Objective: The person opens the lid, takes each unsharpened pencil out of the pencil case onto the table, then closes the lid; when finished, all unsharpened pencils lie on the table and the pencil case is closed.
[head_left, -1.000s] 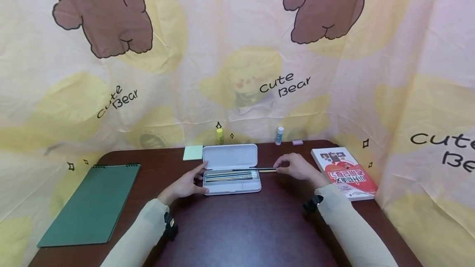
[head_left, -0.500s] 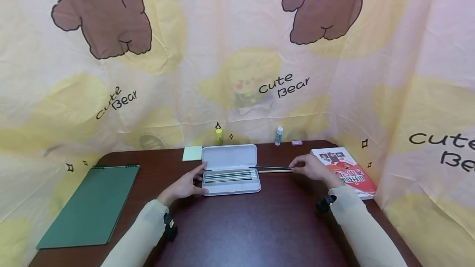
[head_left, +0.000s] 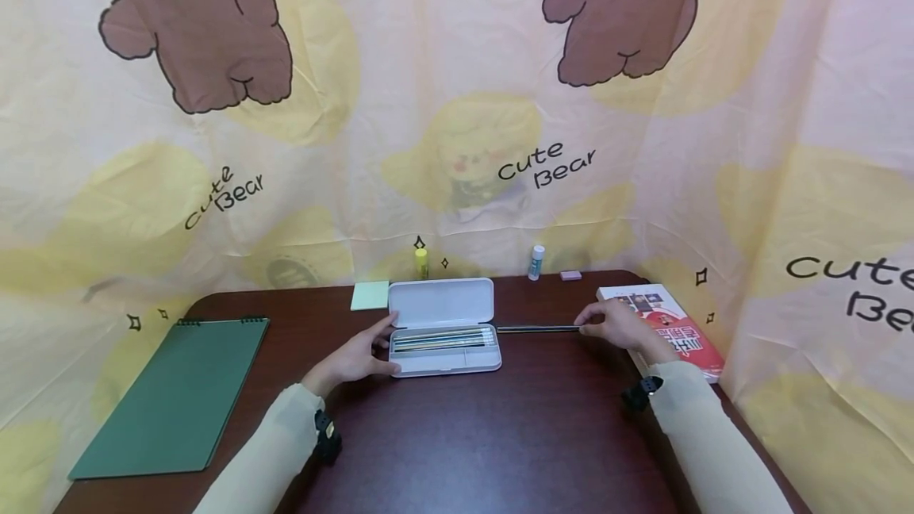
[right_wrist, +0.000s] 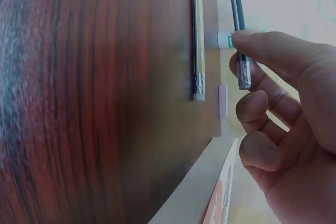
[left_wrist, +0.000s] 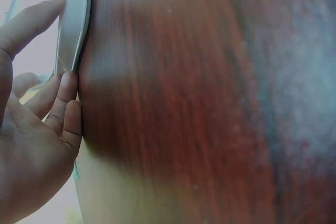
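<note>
A white pencil case (head_left: pixel 446 359) lies with its lid raised and several pencils (head_left: pixel 443 339) inside, in the rear compartment. My left hand (head_left: pixel 355 355) holds its left end, thumb at the front corner and fingers towards the hinge; the left wrist view shows fingertips against the case wall (left_wrist: pixel 73 24). Right of the case, my right hand (head_left: pixel 616 325) pinches a dark pencil (right_wrist: pixel 235 3) near its silver-ferruled end, between thumb and fingers. The right wrist view shows another pencil (right_wrist: pixel 198 40), yellowish and dark, lying on the table beneath the held one.
Sticky notes (head_left: pixel 370 295), a yellow highlighter (head_left: pixel 421 264), a glue stick (head_left: pixel 536 262) and a pink eraser (head_left: pixel 570 276) line the table's back. A red and white book (head_left: pixel 685 343) lies right, partly under my right forearm. A green spiral pad (head_left: pixel 174 395) lies left.
My right hand has moved right, drawing the dark pencil away from the case, and now reaches over the book's left edge. The left hand and case have stayed put.
</note>
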The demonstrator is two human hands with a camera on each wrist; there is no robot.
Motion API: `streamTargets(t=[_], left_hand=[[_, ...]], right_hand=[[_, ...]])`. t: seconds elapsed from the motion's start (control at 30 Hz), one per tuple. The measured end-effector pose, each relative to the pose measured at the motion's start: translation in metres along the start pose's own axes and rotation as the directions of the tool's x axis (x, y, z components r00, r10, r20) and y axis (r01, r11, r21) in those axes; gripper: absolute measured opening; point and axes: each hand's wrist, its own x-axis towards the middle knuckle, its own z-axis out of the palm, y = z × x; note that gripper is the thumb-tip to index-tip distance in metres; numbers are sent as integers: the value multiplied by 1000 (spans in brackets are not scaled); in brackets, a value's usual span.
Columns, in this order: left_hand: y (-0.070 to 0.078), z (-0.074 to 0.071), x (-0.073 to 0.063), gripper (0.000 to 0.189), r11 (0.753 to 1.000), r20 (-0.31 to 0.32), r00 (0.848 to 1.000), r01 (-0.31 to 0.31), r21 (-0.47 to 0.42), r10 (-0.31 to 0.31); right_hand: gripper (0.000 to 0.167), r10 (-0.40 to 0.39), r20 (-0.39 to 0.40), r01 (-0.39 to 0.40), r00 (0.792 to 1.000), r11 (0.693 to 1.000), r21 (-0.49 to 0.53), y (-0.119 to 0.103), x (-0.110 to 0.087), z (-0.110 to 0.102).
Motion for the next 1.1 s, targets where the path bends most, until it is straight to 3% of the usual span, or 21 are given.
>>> streamTargets(t=[0.27, 0.7, 1.1], left_hand=[[-1, 2, -1, 105, 1000, 5, 1000, -18, -7, 19], [-1, 1, -1, 105, 1000, 3, 1000, 5, -13, -5], [0, 0, 1, 105, 1000, 2, 1000, 16, -19, -16]], right_hand=[[12, 39, 30, -38, 999, 999, -24, 2, 0, 1], [8, 98, 62, -96, 993, 995, -32, 2, 9, 13], [10, 84, 63, -82, 995, 996, -23, 0, 9, 14]])
